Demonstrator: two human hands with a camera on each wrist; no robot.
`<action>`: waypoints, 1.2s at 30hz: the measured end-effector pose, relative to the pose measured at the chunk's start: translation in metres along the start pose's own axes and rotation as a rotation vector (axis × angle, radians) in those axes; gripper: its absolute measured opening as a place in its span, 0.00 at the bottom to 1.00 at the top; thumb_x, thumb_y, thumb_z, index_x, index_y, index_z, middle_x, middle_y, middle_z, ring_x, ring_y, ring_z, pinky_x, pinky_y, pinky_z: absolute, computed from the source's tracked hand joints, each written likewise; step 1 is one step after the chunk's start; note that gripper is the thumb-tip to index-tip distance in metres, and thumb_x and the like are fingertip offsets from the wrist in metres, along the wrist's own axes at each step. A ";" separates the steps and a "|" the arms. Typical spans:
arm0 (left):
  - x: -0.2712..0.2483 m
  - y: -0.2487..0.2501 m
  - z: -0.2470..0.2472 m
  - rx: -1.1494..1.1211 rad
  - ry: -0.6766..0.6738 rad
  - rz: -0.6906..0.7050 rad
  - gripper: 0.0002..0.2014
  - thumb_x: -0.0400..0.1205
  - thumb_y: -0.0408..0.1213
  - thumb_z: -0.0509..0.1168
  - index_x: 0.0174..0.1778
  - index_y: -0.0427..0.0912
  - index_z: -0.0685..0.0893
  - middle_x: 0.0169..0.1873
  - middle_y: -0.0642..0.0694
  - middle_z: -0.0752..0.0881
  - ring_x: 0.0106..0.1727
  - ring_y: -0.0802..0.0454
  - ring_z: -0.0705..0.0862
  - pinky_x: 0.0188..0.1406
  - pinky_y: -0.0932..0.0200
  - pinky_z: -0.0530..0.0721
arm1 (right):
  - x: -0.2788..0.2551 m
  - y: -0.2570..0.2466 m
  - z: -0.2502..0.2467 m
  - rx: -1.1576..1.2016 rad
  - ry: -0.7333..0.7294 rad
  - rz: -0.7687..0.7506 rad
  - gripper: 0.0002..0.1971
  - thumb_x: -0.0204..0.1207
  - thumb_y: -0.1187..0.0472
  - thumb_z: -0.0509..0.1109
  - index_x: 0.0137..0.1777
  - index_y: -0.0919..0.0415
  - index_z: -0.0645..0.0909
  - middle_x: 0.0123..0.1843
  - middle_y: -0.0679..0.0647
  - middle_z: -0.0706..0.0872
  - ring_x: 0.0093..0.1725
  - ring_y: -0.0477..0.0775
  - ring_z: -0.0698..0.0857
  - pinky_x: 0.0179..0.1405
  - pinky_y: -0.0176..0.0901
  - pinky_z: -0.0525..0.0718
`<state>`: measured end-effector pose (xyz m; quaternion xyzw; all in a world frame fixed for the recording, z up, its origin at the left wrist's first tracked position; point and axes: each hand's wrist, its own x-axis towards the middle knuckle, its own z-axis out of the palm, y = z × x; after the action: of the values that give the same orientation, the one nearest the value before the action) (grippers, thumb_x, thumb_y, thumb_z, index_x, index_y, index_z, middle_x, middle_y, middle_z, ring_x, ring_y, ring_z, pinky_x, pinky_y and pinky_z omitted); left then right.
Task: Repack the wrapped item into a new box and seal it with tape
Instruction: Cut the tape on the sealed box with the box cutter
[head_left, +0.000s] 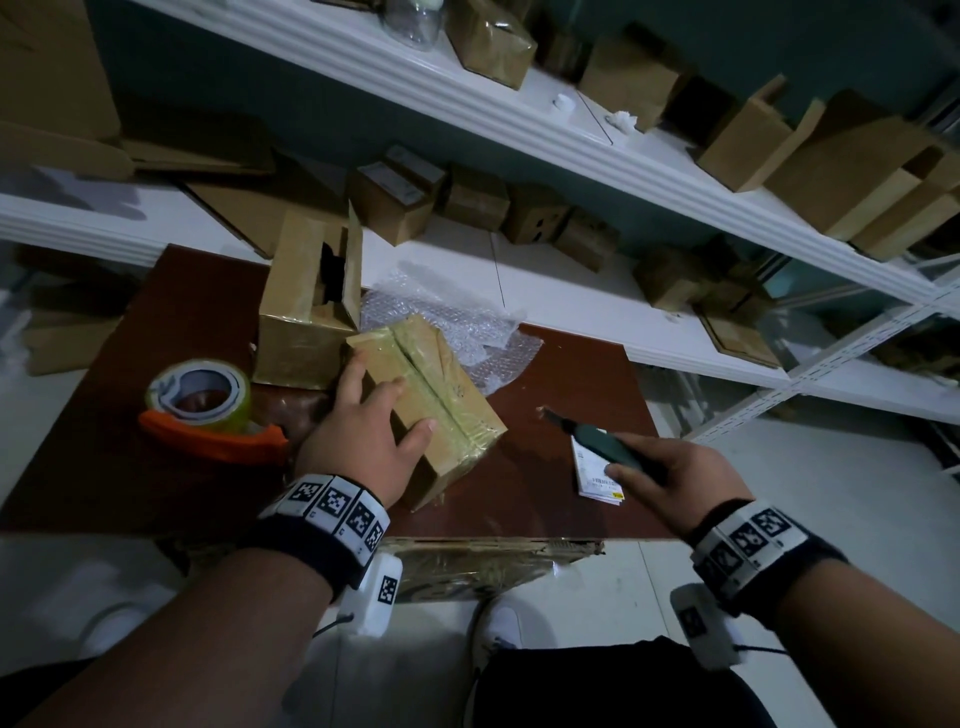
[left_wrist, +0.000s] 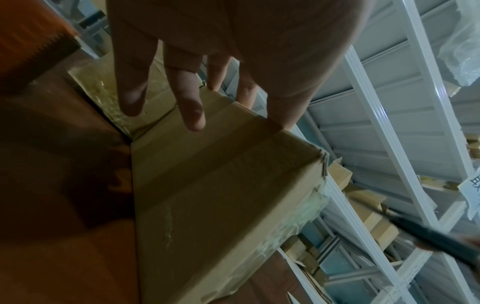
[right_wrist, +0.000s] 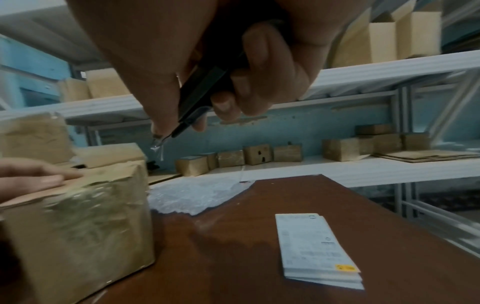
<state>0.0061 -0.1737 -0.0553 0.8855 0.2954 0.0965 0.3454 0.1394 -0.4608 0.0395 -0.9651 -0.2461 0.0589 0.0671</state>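
Observation:
A cardboard box (head_left: 457, 395) with glossy tape along its top seam lies at the middle of the brown table (head_left: 545, 499). My left hand (head_left: 374, 410) rests flat on its top, fingers spread and straight, some reaching over the far edge (left_wrist: 221, 195). My right hand (head_left: 670, 473) hovers to the right of the box and grips a dark utility knife (head_left: 597, 436), its short blade (right_wrist: 157, 144) pointing towards the box without touching it. A second taped box (head_left: 301, 312) stands behind with one flap open and something dark inside. I cannot see a wrapped item.
An orange tape dispenser (head_left: 202, 405) with a roll sits left of the box. Bubble wrap (head_left: 447, 312) lies behind it. A small stack of printed labels (head_left: 592, 478) lies under my right hand. White shelves (head_left: 571, 291) with several small boxes run behind the table.

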 end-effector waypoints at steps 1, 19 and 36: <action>0.000 0.000 0.001 0.004 0.000 0.004 0.28 0.80 0.65 0.63 0.75 0.60 0.74 0.87 0.61 0.45 0.72 0.43 0.79 0.59 0.44 0.86 | -0.001 -0.004 0.004 0.009 -0.013 -0.028 0.19 0.74 0.41 0.74 0.66 0.34 0.83 0.53 0.41 0.92 0.52 0.46 0.89 0.51 0.40 0.83; 0.000 0.002 0.000 0.014 -0.009 0.005 0.28 0.80 0.65 0.62 0.75 0.60 0.74 0.87 0.60 0.44 0.71 0.42 0.80 0.58 0.47 0.85 | -0.006 -0.036 0.031 -0.028 -0.118 -0.251 0.22 0.74 0.37 0.71 0.68 0.33 0.81 0.52 0.40 0.90 0.51 0.40 0.87 0.51 0.34 0.83; 0.002 -0.001 0.003 0.004 -0.003 0.005 0.28 0.79 0.66 0.62 0.74 0.60 0.74 0.86 0.62 0.46 0.70 0.43 0.81 0.60 0.45 0.85 | 0.023 -0.007 -0.017 -0.201 -0.072 -0.013 0.18 0.80 0.42 0.68 0.68 0.42 0.83 0.55 0.48 0.91 0.54 0.52 0.88 0.51 0.41 0.81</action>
<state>0.0082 -0.1737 -0.0588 0.8871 0.2927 0.0957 0.3438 0.1585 -0.4449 0.0551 -0.9626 -0.2594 0.0681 -0.0384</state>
